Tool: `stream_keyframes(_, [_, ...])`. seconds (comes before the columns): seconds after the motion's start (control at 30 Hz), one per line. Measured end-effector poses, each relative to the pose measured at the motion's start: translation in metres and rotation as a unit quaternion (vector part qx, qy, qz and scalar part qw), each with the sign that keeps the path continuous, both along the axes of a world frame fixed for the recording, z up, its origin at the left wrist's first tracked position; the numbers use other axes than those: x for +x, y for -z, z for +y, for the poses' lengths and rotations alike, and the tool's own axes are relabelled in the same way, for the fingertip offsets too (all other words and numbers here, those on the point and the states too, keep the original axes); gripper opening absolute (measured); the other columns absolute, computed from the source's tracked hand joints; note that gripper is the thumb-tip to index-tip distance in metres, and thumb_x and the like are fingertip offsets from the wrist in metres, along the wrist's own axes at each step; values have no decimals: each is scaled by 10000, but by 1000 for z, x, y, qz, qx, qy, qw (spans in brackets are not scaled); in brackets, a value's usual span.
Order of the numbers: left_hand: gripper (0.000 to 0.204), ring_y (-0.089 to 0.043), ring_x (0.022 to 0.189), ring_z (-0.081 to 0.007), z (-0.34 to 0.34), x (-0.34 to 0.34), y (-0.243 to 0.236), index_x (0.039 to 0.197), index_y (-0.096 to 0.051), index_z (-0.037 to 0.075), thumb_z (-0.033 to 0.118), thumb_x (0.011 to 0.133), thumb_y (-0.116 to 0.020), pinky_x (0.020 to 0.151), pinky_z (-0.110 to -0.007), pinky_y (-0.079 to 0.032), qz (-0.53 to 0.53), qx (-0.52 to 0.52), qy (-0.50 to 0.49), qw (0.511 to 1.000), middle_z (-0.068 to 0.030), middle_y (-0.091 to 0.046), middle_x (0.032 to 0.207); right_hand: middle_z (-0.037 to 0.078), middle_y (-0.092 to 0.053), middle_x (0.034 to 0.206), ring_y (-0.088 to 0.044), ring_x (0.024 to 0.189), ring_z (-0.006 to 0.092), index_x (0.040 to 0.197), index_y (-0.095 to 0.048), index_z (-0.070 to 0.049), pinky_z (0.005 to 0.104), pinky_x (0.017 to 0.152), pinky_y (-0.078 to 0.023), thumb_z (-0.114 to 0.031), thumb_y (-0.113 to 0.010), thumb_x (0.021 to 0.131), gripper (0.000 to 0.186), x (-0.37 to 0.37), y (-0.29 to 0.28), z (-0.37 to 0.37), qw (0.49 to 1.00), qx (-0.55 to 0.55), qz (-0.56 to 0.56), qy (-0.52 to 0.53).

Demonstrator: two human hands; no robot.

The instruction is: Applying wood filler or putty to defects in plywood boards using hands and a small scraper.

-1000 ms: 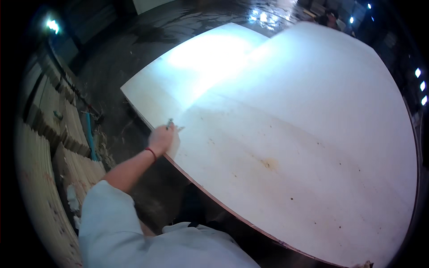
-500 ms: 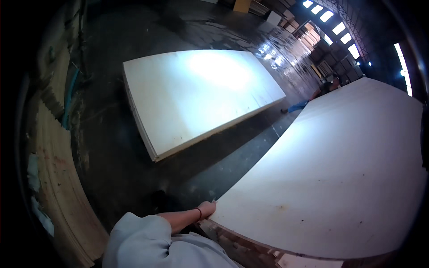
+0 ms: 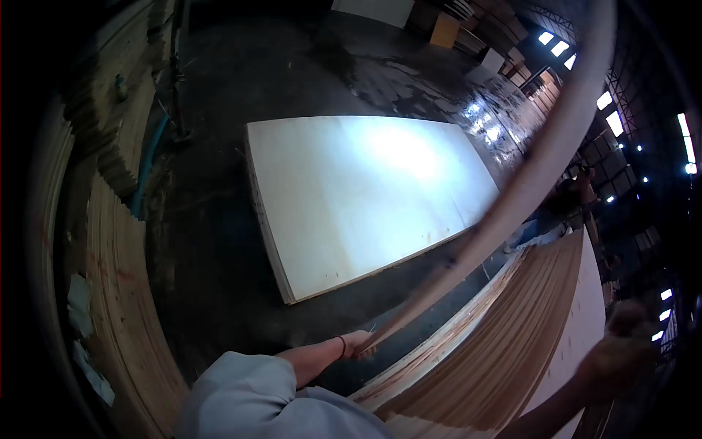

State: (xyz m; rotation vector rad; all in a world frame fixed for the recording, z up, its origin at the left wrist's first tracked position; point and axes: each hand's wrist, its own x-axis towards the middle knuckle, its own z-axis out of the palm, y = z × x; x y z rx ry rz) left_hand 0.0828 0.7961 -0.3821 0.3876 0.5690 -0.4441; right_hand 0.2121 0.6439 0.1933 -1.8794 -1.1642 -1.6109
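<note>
My left hand [image 3: 357,344], with a dark band at its wrist, is closed on the near end of a thin wooden sheet [image 3: 504,208]. The sheet is raised and seen almost edge-on, a narrow pale band bowing up to the top right. Off to the right, my right hand [image 3: 618,355] is lifted, dark and blurred; its grip cannot be made out. Between my hands lies a stack of thin wooden sheets [image 3: 482,322], its layered brown edges showing beside a pale face [image 3: 570,351].
A low pile topped by a pale board [image 3: 365,197] lies on the dark, partly wet floor. More stacked sheets [image 3: 121,293] stand along the left. Another person [image 3: 570,194] is by the far end of the right stack. Further stacks [image 3: 446,29] fill the back.
The wide pale sheet on the right has swung up from lying flat to nearly edge-on, uncovering layered edges beneath. My right hand has come into view. The view has shifted.
</note>
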Motion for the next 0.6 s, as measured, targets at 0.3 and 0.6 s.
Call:
stream_keyframes(0.3, [569, -651, 1017, -377, 41, -31, 104, 1271, -557, 5, 503, 1035, -415, 827, -504, -571, -50, -164, -92, 981, -229, -639, 1119, 161, -669, 1134, -629, 1101, 240, 1147, -630, 23, 347, 989, -486, -56, -470, 973, 250, 110, 207, -69, 748, 253, 579, -205])
stream_keyframes(0.6, [402, -460, 406, -172, 139, -237, 67, 785, -579, 54, 385, 1012, -567, 402, -339, -384, 492, 351, -171, 779, -72, -591, 598, 87, -695, 1043, -643, 892, 137, 1168, -661, 51, 243, 768, -492, -35, -560, 967, 241, 207, 294, -51, 687, 282, 649, -166])
